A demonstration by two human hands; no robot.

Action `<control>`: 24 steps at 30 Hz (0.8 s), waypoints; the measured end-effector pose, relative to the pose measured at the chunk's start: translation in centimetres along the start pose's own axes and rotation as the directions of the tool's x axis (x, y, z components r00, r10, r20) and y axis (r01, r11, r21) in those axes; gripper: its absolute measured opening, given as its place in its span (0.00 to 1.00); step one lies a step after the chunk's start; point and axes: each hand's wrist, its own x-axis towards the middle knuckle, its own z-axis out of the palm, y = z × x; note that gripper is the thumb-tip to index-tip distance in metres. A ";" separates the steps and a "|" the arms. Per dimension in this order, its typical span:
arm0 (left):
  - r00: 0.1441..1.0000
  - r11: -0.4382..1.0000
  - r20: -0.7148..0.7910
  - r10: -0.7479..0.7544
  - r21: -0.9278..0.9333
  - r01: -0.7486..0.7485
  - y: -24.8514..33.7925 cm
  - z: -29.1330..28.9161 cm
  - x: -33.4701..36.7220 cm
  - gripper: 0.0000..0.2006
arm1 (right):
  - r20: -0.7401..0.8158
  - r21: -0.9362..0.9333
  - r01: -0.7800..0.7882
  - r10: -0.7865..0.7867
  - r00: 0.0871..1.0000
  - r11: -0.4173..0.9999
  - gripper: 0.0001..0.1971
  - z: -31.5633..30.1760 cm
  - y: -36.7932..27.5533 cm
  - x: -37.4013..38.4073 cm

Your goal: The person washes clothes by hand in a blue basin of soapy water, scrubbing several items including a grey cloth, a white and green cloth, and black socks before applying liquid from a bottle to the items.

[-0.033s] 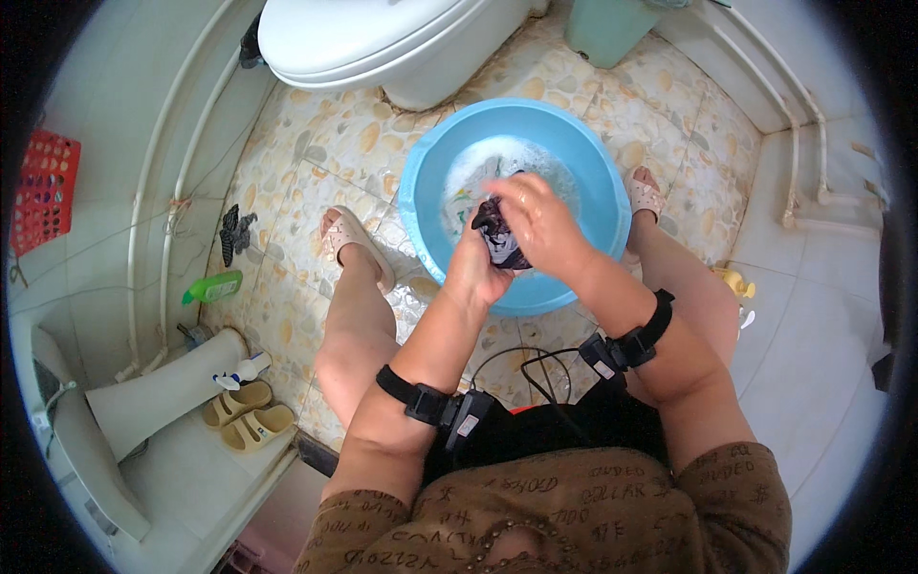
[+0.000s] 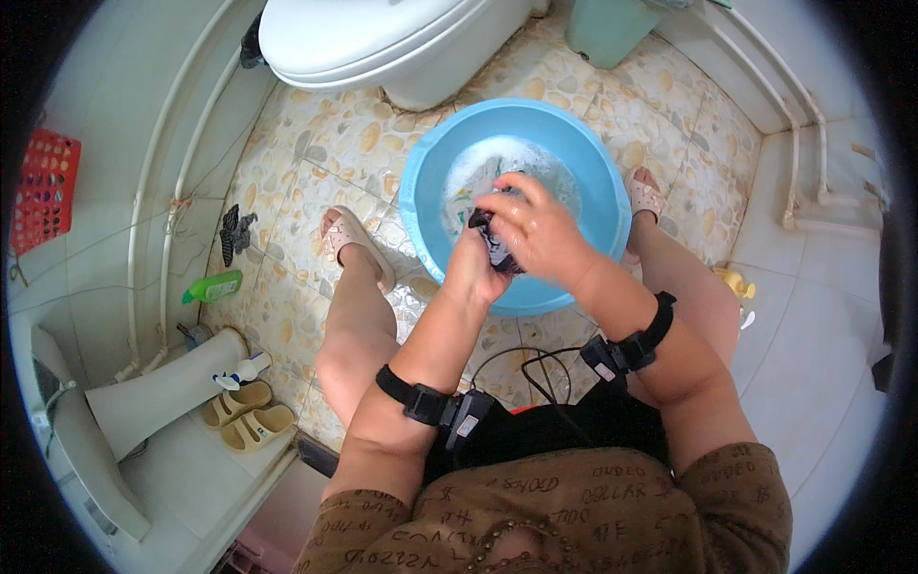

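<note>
A dark cloth [image 2: 498,253] with a greyish patch is bunched over the blue basin [image 2: 413,206]. My left hand [image 2: 468,268] is closed round it from the left side. My right hand [image 2: 537,225] lies across the top of the cloth, wet, with its fingers stretched out and apart; its thumb is hidden. White suds [image 2: 497,151] float on the water, and light-coloured fabric [image 2: 461,203] shows in the basin beyond my hands. Part of the dark cloth is hidden under my right hand.
The basin stands on the patterned floor between my feet. Beyond it are a white toilet [image 2: 421,72] and a pale green bin [image 2: 612,33]. A green bottle [image 2: 214,286], dark cloths [image 2: 235,234] and yellowish slippers [image 2: 247,416] lie to the left. A yellow bottle [image 2: 734,282] is at the right.
My right hand has shifted slightly down and left, covering more of the dark cloth, and its fingers are more spread. My left hand keeps its hold.
</note>
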 end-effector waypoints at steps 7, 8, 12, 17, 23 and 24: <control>0.880 0.863 -0.167 0.444 0.344 -0.371 -1.5 2.3 -1.3 0.10 | 0.081 0.266 -0.502 0.500 0.862 0.823 0.13 1.6 0.6 -1.4; 0.818 0.747 -0.105 0.566 0.485 -0.455 -1.4 2.3 -1.5 0.11 | 0.083 0.267 -0.505 0.503 0.860 0.821 0.13 1.7 0.7 -1.4; 0.739 0.385 0.066 0.670 0.821 -0.422 -1.4 1.1 -0.8 0.07 | 0.182 0.538 -0.666 0.700 0.691 0.517 0.15 2.4 1.8 -1.7; 0.638 0.123 0.240 0.731 0.874 -0.470 -1.7 1.1 -0.7 0.06 | 0.401 0.758 -0.652 0.781 0.479 0.010 0.15 2.5 1.9 -1.8; 0.809 0.523 -0.004 0.588 0.764 -0.377 -0.6 0.5 0.1 0.16 | 0.430 0.643 -0.730 0.681 0.593 0.231 0.12 0.3 5.1 -1.5; 0.852 0.734 -0.131 0.507 0.584 -0.347 -0.6 0.5 0.2 0.20 | 0.424 0.641 -0.730 0.682 0.595 0.238 0.12 -0.2 6.5 -1.7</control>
